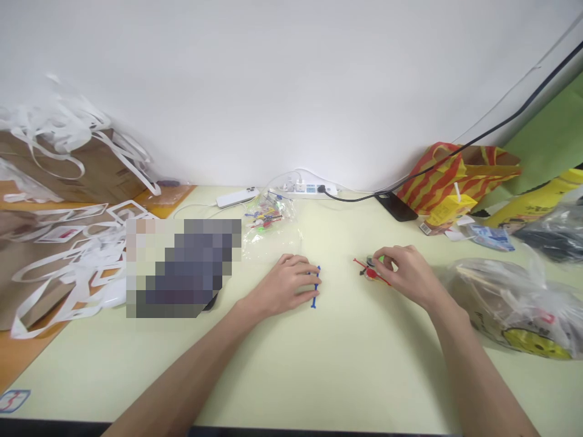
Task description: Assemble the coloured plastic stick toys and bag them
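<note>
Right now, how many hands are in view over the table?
2: the left hand, fingers over the blue piece; the right hand, beside the red pieces. The pixelated patch could hide others.

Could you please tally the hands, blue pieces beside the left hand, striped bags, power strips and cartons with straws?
Hands (left hand, right hand): 2
Blue piece: 1
Striped bag: 1
Power strip: 1
Carton with straw: 1
Total: 6
</note>
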The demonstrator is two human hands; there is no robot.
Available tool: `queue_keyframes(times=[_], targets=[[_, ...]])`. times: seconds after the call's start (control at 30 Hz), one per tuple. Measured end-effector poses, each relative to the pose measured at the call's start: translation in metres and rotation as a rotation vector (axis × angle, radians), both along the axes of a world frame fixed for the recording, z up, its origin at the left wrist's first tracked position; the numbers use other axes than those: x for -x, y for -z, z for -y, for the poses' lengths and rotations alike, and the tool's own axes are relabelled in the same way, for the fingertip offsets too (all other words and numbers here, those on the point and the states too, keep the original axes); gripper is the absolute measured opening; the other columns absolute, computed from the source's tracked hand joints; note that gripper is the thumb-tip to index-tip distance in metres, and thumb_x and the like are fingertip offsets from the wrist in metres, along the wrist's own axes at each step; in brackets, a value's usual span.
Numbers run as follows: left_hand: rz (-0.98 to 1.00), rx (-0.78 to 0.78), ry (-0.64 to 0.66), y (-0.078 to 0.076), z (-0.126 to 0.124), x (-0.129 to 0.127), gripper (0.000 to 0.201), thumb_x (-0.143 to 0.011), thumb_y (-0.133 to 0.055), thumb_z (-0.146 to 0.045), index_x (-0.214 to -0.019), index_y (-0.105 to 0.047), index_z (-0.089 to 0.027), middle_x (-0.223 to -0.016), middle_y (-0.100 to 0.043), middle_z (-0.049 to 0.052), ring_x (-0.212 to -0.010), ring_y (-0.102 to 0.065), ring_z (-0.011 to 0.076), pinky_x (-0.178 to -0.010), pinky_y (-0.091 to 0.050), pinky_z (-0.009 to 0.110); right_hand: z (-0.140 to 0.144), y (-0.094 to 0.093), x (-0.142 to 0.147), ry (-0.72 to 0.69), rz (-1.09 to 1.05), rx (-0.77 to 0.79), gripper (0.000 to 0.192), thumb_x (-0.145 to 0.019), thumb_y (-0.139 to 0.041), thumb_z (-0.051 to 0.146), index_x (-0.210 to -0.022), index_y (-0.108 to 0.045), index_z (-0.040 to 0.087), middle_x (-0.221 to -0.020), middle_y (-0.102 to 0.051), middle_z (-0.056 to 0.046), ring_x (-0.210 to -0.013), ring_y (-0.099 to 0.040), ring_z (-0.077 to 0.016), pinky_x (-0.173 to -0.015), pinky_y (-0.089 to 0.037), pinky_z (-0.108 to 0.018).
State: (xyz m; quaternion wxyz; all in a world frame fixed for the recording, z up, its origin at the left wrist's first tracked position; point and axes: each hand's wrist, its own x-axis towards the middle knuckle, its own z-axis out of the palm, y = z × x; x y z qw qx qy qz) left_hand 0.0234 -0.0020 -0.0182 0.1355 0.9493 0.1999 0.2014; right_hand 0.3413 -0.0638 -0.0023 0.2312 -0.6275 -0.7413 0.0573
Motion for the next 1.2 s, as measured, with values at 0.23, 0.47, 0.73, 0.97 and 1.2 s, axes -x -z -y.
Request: queue_keyframes(times=[0.23,0.47,0.73,0.97,1.2], targets=[[0.003,-0.018,-0.022,0.001,-0.001,0.001,0.015,-0.096,-0.063,-0.033,-0.107,-0.071,-0.025,-0.118,-0.072,0.004,-0.116,-0.058,0.0231,-0.101,-0.039,0.041,-0.003,0.003,0.01,-0.06,0.041,0.043,0.023,-0.091,-0.06,0.038,-0.077,-0.071,0.024,-0.058,-0.062,0.003,-0.056,-0.06,-0.0164,-0.072,-0.039,-0.034],[-0.007,-0.042,-0.043,0.004,-0.002,0.001,0.016,-0.097,-0.062,-0.033,-0.108,-0.071,-0.025,-0.12,-0.07,0.004,-0.117,-0.058,0.0228,-0.102,-0.039,0.041,-0.005,0.01,0.014,-0.055,0.101,0.063,0.027,-0.092,-0.055,0.034,-0.072,-0.069,0.023,-0.058,-0.061,0.002,-0.056,-0.058,-0.0162,-0.069,-0.037,-0.032],[0.051,-0.081,-0.049,-0.004,0.003,-0.001,0.02,-0.099,-0.059,-0.03,-0.117,-0.066,-0.026,-0.12,-0.069,0.005,-0.115,-0.059,0.0226,-0.101,-0.042,0.041,0.001,-0.001,0.027,-0.027,-0.148,0.039,0.024,-0.093,-0.059,0.036,-0.078,-0.073,0.024,-0.065,-0.067,0.0,-0.058,-0.055,-0.0165,-0.071,-0.039,-0.034],[0.13,-0.096,-0.026,-0.009,0.012,-0.009,0.03,-0.1,-0.056,-0.026,-0.129,-0.06,-0.024,-0.114,-0.07,0.006,-0.106,-0.063,0.0205,-0.094,-0.046,0.038,0.015,-0.012,0.054,-0.035,-0.613,-0.08,0.01,-0.09,-0.066,0.031,-0.085,-0.07,0.024,-0.067,-0.07,-0.001,-0.073,-0.064,-0.0208,-0.076,-0.048,-0.035],[0.235,-0.077,0.013,-0.01,0.017,-0.013,0.028,-0.098,-0.06,-0.027,-0.126,-0.058,-0.023,-0.112,-0.072,0.007,-0.102,-0.066,0.0207,-0.09,-0.05,0.037,0.019,-0.004,0.083,-0.195,-0.655,-0.029,0.008,-0.091,-0.063,0.021,-0.085,-0.069,0.022,-0.08,-0.073,-0.002,-0.074,-0.068,-0.0183,-0.072,-0.052,-0.031]])
